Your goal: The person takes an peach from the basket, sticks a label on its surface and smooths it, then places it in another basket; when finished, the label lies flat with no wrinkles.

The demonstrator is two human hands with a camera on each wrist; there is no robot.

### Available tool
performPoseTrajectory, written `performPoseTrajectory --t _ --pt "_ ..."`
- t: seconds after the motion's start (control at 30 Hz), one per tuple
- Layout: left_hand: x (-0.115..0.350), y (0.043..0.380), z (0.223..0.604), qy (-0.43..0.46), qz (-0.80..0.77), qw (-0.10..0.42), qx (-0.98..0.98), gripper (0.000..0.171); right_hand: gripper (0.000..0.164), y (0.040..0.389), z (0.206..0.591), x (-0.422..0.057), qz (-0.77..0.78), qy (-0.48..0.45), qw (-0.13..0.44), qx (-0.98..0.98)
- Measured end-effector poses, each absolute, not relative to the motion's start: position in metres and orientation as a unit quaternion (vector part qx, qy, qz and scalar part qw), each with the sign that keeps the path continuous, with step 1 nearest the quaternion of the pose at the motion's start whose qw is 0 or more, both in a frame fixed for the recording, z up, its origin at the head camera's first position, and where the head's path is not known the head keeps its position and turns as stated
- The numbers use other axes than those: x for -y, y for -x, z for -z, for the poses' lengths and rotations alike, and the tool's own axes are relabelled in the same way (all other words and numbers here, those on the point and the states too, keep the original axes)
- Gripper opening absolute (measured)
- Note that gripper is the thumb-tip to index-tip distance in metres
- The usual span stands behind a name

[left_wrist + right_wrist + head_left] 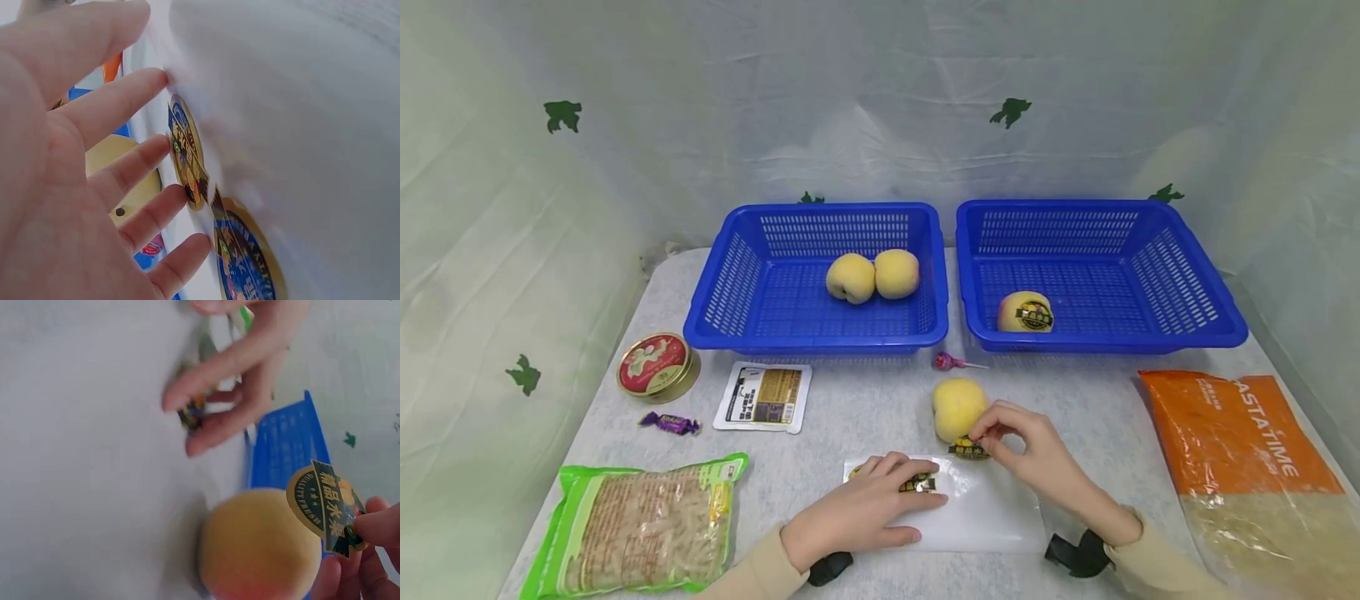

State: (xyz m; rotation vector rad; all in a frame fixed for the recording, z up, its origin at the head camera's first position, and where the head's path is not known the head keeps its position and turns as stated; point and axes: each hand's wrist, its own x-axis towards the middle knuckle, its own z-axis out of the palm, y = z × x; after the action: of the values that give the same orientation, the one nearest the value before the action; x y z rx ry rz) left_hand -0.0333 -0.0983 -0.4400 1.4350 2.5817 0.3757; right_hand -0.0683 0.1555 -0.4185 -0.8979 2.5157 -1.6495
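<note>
Between thumb and fingertips my right hand pinches a black-and-gold fruit sticker, held close to the near side of a yellow peach. The peach sits on the table just beyond a white sticker sheet. My left hand rests on that sheet with its fingers spread and fairly straight. In the left wrist view, its fingertips touch the sheet beside two more oval stickers, which the hand partly covers in the head view.
Two peaches lie in the left blue basket. The right basket holds one stickered peach. Around them lie a lollipop, white pouch, red tin, purple candy, green-edged bag and orange pasta bag.
</note>
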Motion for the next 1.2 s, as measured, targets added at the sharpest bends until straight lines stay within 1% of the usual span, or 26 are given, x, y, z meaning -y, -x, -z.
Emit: performPoseTrajectory --t 0.1,0.23,0.37,0.47,0.6,0.7,0.8,0.87,1.0,1.1,1.17,1.2 --pt "0.098 0.034 0.44 -0.476 -0.125 0.075 -0.867 0.043 0.025 0.079 0.412 -0.157 0.533 0.268 -0.01 -0.802" --pt "0.097 0.038 0.438 -0.466 -0.142 0.074 -0.87 0.04 0.024 0.093 0.411 -0.157 0.54 0.246 -0.006 -0.805" --pt "0.096 0.044 0.434 -0.454 -0.186 0.068 -0.869 0.036 0.022 0.103 0.413 -0.155 0.53 0.246 0.001 -0.812" --pt "0.095 0.053 0.428 -0.435 -0.238 0.044 -0.867 0.034 0.022 0.108 0.413 -0.153 0.514 0.243 0.009 -0.823" --pt "0.09 0.068 0.42 -0.402 -0.304 -0.003 -0.864 0.035 0.022 0.111 0.414 -0.151 0.492 0.237 0.018 -0.837" --pt "0.084 0.079 0.418 -0.376 -0.34 -0.021 -0.862 0.035 0.022 0.112 0.414 -0.151 0.48 0.238 0.021 -0.844" --pt "0.076 0.088 0.419 -0.353 -0.377 -0.018 -0.856 0.032 0.021 0.108 0.404 -0.147 0.472 0.239 0.023 -0.848" --pt "0.07 0.093 0.422 -0.333 -0.4 -0.01 -0.854 0.028 0.02 0.104 0.394 -0.144 0.467 0.239 0.024 -0.851" --pt "0.058 0.103 0.429 -0.299 -0.439 0.002 -0.847 0.017 0.017 0.103 0.389 -0.143 0.462 0.239 0.018 -0.854" --pt "0.052 0.108 0.433 -0.278 -0.468 0.015 -0.839 0.012 0.014 0.104 0.393 -0.145 0.471 0.237 0.015 -0.85" --pt "0.049 0.111 0.436 -0.264 -0.497 0.031 -0.826 0.011 0.012 0.105 0.392 -0.146 0.49 0.23 0.03 -0.84" --pt "0.048 0.111 0.435 -0.258 -0.514 0.042 -0.817 0.01 0.012 0.108 0.399 -0.149 0.504 0.23 0.042 -0.831"
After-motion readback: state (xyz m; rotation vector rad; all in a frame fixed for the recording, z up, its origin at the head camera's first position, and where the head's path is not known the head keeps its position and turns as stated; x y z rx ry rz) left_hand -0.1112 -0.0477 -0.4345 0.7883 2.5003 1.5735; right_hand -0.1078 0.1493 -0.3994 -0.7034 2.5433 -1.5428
